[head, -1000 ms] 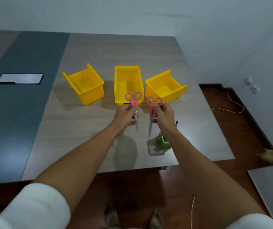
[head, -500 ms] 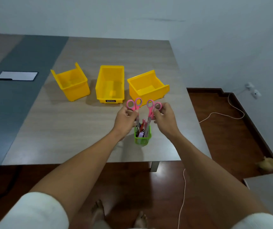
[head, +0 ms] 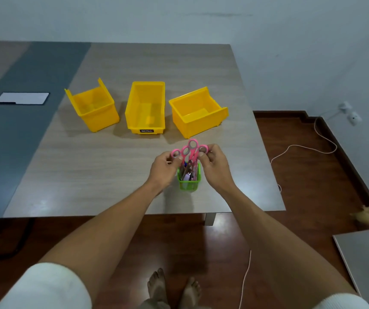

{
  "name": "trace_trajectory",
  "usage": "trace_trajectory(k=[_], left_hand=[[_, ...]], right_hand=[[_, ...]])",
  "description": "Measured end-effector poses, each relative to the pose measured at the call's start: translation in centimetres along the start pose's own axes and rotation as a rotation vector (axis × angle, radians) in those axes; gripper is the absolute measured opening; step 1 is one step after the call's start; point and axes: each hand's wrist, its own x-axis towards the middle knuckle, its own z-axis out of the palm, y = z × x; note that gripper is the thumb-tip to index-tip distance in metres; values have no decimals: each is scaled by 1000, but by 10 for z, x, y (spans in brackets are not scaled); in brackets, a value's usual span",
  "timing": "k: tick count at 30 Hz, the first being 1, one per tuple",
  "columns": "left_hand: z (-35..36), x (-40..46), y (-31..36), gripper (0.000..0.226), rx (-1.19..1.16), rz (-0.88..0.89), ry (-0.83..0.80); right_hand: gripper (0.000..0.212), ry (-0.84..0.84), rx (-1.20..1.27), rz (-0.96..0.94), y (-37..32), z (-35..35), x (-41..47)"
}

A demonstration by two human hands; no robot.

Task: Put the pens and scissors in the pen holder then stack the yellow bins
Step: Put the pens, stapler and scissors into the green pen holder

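A green pen holder (head: 189, 182) stands near the table's front edge with pens inside. Two pink-handled scissors stick out of it, blades down. My left hand (head: 164, 169) pinches the handle of the left scissors (head: 179, 153). My right hand (head: 214, 166) pinches the handle of the right scissors (head: 193, 149). The handles cross above the holder. Three yellow bins sit in a row behind: the left bin (head: 94, 109), the middle bin (head: 145, 108) and the right bin (head: 198, 112), all separate and with nothing seen inside.
The wooden table (head: 103, 170) ends just in front of the holder and at the right. A white sheet (head: 23, 98) lies on the grey strip at the far left. A cord (head: 301, 148) runs over the floor at the right. My bare feet (head: 172, 288) are below.
Both scissors have gone down from above the table into the pen holder, and their handles have come together and crossed. The view has shifted, so the bins appear further left.
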Motion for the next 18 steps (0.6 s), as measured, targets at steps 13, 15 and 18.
trace_trajectory(k=[13, 15, 18], left_hand=[[-4, 5, -29, 14, 26, -71, 119], [-5, 7, -40, 14, 63, -95, 75], [-2, 7, -53, 16, 91, -139, -3]], right_hand=[[32, 20, -174, 131, 26, 1, -10], [21, 77, -199, 134, 29, 1, -9], [10, 72, -224, 128, 35, 2, -7]])
